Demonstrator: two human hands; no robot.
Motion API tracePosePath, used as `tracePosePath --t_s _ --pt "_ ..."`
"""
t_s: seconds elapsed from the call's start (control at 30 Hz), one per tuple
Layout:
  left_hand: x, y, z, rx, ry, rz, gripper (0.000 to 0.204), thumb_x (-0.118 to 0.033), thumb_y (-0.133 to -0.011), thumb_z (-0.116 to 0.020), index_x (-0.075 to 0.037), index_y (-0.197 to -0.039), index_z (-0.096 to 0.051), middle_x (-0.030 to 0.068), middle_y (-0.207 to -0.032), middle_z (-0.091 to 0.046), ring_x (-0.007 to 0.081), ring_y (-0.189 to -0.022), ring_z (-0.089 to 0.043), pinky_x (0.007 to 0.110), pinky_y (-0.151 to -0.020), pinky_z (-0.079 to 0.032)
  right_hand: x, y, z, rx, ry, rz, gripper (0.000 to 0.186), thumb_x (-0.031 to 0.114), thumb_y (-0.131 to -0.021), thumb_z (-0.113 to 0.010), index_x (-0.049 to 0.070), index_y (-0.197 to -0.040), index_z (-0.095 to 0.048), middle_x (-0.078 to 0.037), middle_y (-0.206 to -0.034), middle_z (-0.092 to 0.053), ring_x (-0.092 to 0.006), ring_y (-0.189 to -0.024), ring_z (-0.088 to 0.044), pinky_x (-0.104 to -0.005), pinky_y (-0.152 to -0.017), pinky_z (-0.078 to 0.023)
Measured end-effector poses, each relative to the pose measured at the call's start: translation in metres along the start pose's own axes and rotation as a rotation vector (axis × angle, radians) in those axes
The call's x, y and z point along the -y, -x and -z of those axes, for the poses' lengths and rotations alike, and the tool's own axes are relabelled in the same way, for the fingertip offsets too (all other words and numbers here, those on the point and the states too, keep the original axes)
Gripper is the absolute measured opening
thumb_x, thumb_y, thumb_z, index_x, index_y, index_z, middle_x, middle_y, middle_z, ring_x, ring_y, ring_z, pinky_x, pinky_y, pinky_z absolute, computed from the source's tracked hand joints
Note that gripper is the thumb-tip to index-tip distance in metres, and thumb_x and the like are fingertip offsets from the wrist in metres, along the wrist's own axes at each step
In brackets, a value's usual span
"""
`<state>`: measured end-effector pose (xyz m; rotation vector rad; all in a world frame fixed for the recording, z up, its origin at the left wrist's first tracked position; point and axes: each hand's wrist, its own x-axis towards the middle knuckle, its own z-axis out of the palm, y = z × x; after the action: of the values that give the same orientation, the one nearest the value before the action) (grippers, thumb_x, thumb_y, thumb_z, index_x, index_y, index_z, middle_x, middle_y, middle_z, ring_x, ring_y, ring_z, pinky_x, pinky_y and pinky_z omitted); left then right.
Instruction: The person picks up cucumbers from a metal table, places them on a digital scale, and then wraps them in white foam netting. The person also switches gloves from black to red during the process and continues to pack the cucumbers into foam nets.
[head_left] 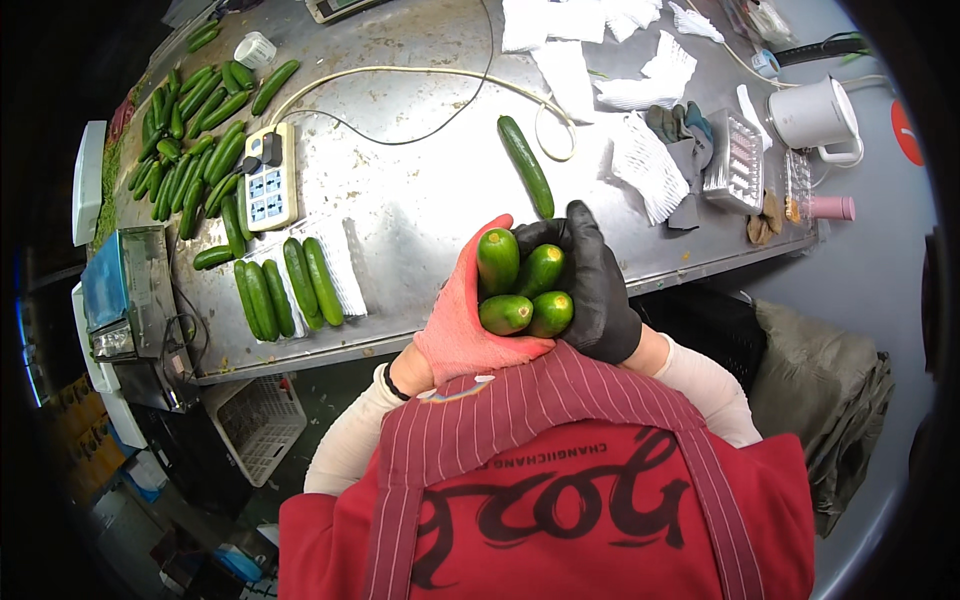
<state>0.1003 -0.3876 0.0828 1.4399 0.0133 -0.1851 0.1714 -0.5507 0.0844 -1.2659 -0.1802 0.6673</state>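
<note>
Close to my chest, just over the table's front edge, I clasp a bundle of several green cucumbers (540, 270) with their ends facing me. My left hand (455, 318), in a pink glove, wraps round the bundle's left side and underside. The right side is gripped by my right hand (598, 290) in a black glove. Just beyond my fingers a single cucumber (525, 166) lies on the metal table. To the left, several cucumbers (283, 288) rest side by side, partly on a white foam net (342, 268).
A pile of cucumbers (195, 140) covers the table's far left, beside a power strip (270, 185) with cables. At right lie white foam nets (645, 165), grey gloves (682, 135), a clear plastic box (735, 160) and a white kettle (815, 115). A scale-like machine (130, 290) stands left.
</note>
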Motion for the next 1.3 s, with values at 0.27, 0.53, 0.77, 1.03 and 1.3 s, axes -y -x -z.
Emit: tracePosePath --t_s 0.27,0.53,0.77,1.03,1.3 --pt "0.005 -0.007 0.004 0.027 0.201 0.095 0.114 -0.011 -0.059 -0.089 -0.006 -0.149 -0.019 0.0112 -0.14 -0.04 0.0218 -0.13 -0.042 0.036 -0.107 -0.038 0.015 0.001 -0.007 0.269 0.151 0.186 0.041 0.006 -0.081 -0.064 0.003 -0.12 -0.053 -0.016 -0.137 -0.042 -0.0221 -0.124 -0.046 -0.0369 -0.105 -0.037" --pt "0.002 -0.006 0.006 0.041 0.217 0.118 0.107 -0.01 -0.06 -0.088 -0.006 -0.145 -0.023 0.0103 -0.132 -0.047 0.0209 -0.123 -0.048 0.037 -0.103 -0.042 0.03 0.001 -0.01 0.339 0.292 0.155 0.024 0.002 -0.08 -0.058 0.005 -0.103 -0.063 -0.019 -0.145 -0.036 -0.0313 -0.135 -0.037 -0.0435 -0.11 -0.029" --pt "0.005 -0.006 0.006 0.061 0.22 0.066 0.11 -0.009 -0.059 -0.087 -0.006 -0.147 -0.021 0.0097 -0.132 -0.046 0.0208 -0.125 -0.047 0.036 -0.105 -0.039 0.028 0.001 -0.009 0.328 0.242 0.141 0.021 -0.003 -0.08 -0.055 0.001 -0.098 -0.065 -0.021 -0.137 -0.044 -0.0297 -0.131 -0.042 -0.0386 -0.106 -0.036" --pt "0.003 -0.003 0.004 0.054 0.228 0.101 0.112 -0.01 -0.06 -0.087 -0.006 -0.15 -0.02 0.009 -0.137 -0.043 0.0202 -0.129 -0.044 0.036 -0.107 -0.037 0.021 0.008 -0.011 0.174 0.045 0.062 0.028 -0.004 -0.081 -0.046 -0.004 -0.101 -0.065 -0.017 -0.131 -0.05 -0.0265 -0.124 -0.049 -0.0367 -0.104 -0.039" --pt "0.008 -0.003 0.006 0.062 0.288 0.132 0.113 -0.01 -0.06 -0.088 -0.008 -0.15 -0.019 0.0093 -0.138 -0.041 0.0204 -0.13 -0.043 0.036 -0.107 -0.038 0.029 0.008 -0.019 0.19 0.213 0.026 0.037 0.0 -0.082 -0.049 -0.002 -0.116 -0.061 -0.016 -0.134 -0.048 -0.0281 -0.132 -0.043 -0.0382 -0.108 -0.035"
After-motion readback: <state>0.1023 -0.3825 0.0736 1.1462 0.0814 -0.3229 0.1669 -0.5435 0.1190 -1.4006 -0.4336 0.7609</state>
